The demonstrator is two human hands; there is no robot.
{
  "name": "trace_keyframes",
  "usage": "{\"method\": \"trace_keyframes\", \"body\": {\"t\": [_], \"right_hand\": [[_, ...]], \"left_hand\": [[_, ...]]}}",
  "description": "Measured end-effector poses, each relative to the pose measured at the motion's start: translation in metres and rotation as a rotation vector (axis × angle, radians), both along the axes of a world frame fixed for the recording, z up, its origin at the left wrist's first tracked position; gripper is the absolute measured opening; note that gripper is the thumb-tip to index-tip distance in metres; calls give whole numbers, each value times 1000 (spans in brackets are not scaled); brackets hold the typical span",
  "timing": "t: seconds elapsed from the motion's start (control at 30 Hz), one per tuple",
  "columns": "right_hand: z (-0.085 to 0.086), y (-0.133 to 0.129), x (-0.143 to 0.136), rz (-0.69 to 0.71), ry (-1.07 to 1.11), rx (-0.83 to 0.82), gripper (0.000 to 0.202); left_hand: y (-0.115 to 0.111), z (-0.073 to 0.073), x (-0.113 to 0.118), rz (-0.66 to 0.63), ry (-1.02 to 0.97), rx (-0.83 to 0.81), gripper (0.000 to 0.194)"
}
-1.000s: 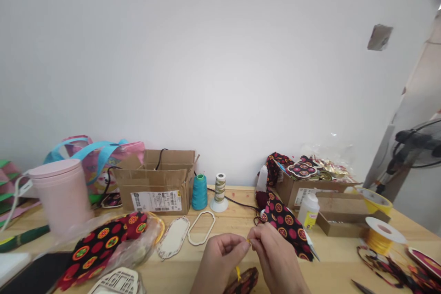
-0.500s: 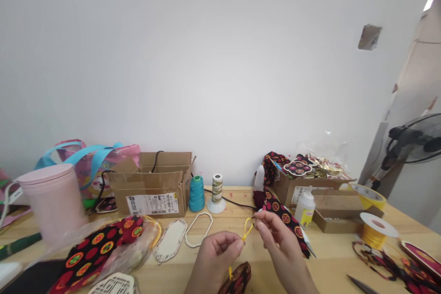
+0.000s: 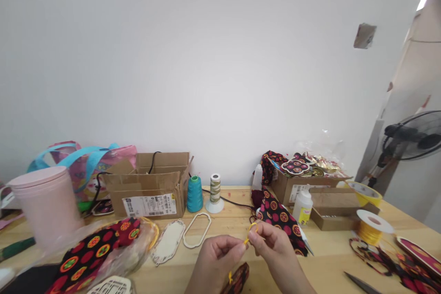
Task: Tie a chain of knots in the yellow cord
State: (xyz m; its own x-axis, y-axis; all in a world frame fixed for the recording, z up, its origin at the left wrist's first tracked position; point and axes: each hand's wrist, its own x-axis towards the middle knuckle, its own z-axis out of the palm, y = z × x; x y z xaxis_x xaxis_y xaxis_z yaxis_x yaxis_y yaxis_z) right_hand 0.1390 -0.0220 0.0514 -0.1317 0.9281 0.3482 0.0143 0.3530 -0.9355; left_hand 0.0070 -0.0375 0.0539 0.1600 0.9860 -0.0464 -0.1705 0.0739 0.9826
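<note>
I can see a white label (image 3: 150,205) on the cardboard box (image 3: 141,184), carrying a dark code and lines of print too small for me to read; the paler label (image 3: 295,193) on the second box (image 3: 287,185) and the yellow label (image 3: 304,216) on the squeeze bottle (image 3: 302,204) are no clearer. Teal thread is wound on a cone (image 3: 195,195); nearby lie a flat pale plate (image 3: 168,241) with an ornate edge and a thin oblong ring (image 3: 193,246). The black fabric (image 3: 99,248) bears bright round motifs. The yellow cord (image 3: 246,240) runs between both hands: I have the left hand (image 3: 220,257) pinching it between thumb and index finger, and the right hand (image 3: 272,248) pinching its looped end, just beside the left fingertips. Below them, yellow strands show against a dark patterned piece (image 3: 240,279).
</note>
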Motion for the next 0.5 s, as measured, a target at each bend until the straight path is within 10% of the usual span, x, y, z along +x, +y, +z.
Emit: {"method": "trace_keyframes", "body": {"t": [0.5], "right_hand": [[-1, 2, 1, 32, 252, -165, 31]], "left_hand": [[4, -12, 1, 4, -49, -25, 31]]}}
